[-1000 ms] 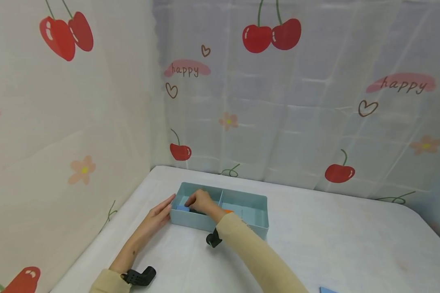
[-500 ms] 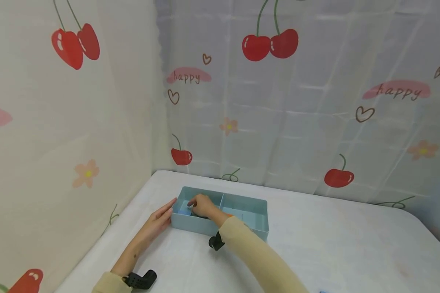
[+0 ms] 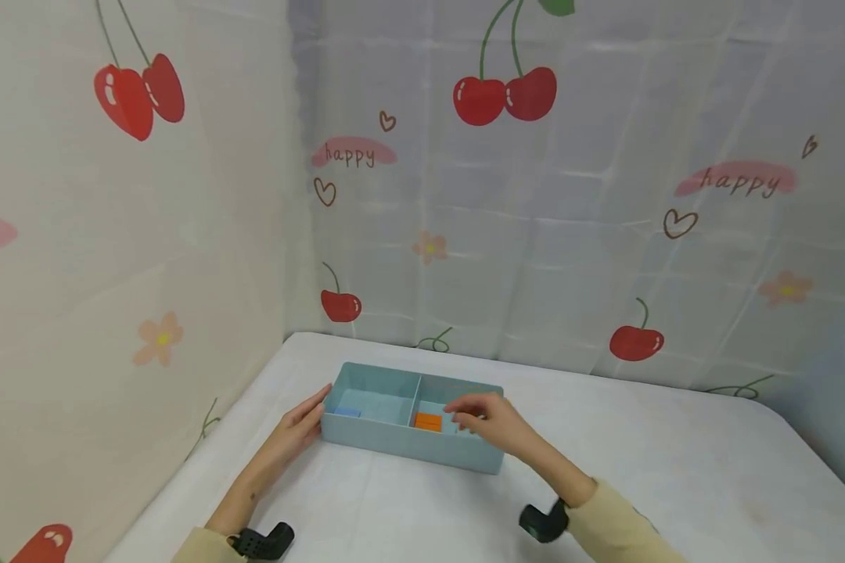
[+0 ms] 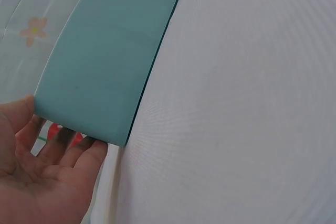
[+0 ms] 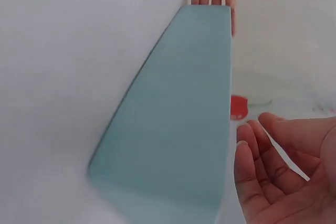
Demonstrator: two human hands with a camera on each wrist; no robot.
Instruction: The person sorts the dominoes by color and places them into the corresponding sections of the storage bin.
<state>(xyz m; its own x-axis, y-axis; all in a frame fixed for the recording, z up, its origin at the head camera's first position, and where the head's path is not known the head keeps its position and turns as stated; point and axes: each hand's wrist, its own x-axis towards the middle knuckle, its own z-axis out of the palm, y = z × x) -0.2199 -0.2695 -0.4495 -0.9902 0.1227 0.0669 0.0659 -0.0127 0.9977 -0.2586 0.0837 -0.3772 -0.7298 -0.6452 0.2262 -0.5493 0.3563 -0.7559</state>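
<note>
A teal box [image 3: 408, 446] with a divider stands on the white table. My left hand [image 3: 292, 434] touches its left end, fingers fairly straight and the thumb at the rim in the left wrist view. Over the right compartment hovers my right hand [image 3: 493, 422]; its loosely bent fingers [image 5: 247, 161] hold nothing in the right wrist view. An orange block [image 3: 428, 422] lies in the right compartment beside the divider. In the left compartment, a blue piece [image 3: 347, 412] shows only partly above the near wall, which hides the rest of that compartment's front.
The white table [image 3: 676, 469] reaches out in front of the box and to its right. A cherry-patterned curtain [image 3: 535, 234] hangs behind, and another printed sheet [image 3: 218, 195] closes off the left side.
My right hand has left the left compartment and moved right over the right one, uncovering the orange block. My left hand stays at the box's left end.
</note>
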